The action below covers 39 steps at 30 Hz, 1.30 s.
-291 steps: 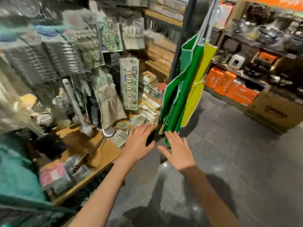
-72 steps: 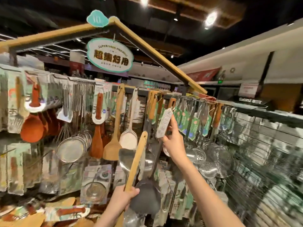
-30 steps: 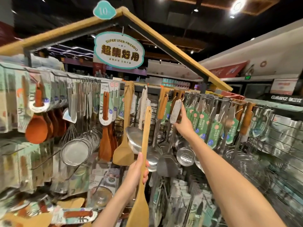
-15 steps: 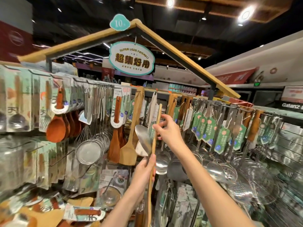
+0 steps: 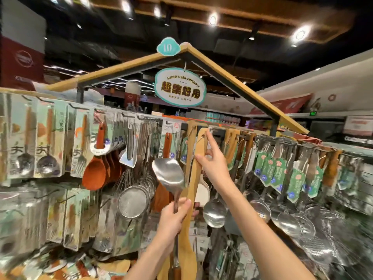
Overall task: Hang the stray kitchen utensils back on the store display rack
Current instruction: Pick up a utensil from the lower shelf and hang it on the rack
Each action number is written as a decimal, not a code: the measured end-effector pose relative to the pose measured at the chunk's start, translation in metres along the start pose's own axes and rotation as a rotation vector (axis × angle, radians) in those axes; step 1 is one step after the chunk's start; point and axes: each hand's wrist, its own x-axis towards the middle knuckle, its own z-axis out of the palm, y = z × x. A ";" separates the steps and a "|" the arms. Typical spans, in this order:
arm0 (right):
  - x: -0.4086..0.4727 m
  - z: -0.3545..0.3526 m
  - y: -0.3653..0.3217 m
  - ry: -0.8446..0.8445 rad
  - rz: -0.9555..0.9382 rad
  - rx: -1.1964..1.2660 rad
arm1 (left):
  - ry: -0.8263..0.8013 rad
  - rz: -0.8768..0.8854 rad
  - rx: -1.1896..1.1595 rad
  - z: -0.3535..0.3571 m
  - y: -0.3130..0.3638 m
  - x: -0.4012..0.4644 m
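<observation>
— Which step is this?

— The hanging itself, I'd say. The right hand is up at the display rack, pinching the top of a wooden spatula between thumb and fingers, with the index finger stretched up toward the hook on the rail. The spatula's loop end sits just beside that hook — whether the cord is over it yet, I cannot tell.

— And the other hand?

— The left hand is lower, fingers curled round the thin shaft of a steel turner. Its blade points up and its wooden grip hangs below the fist. The lower part of the wooden spatula runs down just behind that hand; it may be steadying it too, but the grip there is hidden.

— So two strays are in play?

— It looks so. The spatula is at the rack among other wooden-handled pieces; the turner is off the rack, held in front of the hanging strainers and ladles.

— What does the next move call for?

— Fine work at the top: the cord or hole has to slide onto the hook, which is crowded by the neighbouring wooden handles. The spatula needs to stay near upright so its end clears them. Once it hangs on its own, I'd expect the turner to need flipping, since its hanging end is pointing down now.

— Any risk?

— The upturned blade is close to the spatula's shaft — a nudge could knock it askew.
</observation>
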 end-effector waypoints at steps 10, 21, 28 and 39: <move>0.025 0.038 -0.019 0.128 0.072 0.059 | -0.095 0.012 0.007 -0.041 0.030 0.033; 0.025 0.039 -0.014 0.160 -0.034 0.029 | -0.080 0.011 -0.058 -0.030 0.020 0.046; 0.029 0.033 0.002 0.236 -0.013 0.098 | -0.069 0.042 -0.090 -0.020 0.012 0.051; 0.066 0.034 0.028 0.209 0.131 -0.022 | 0.021 0.059 -0.061 -0.028 0.011 0.066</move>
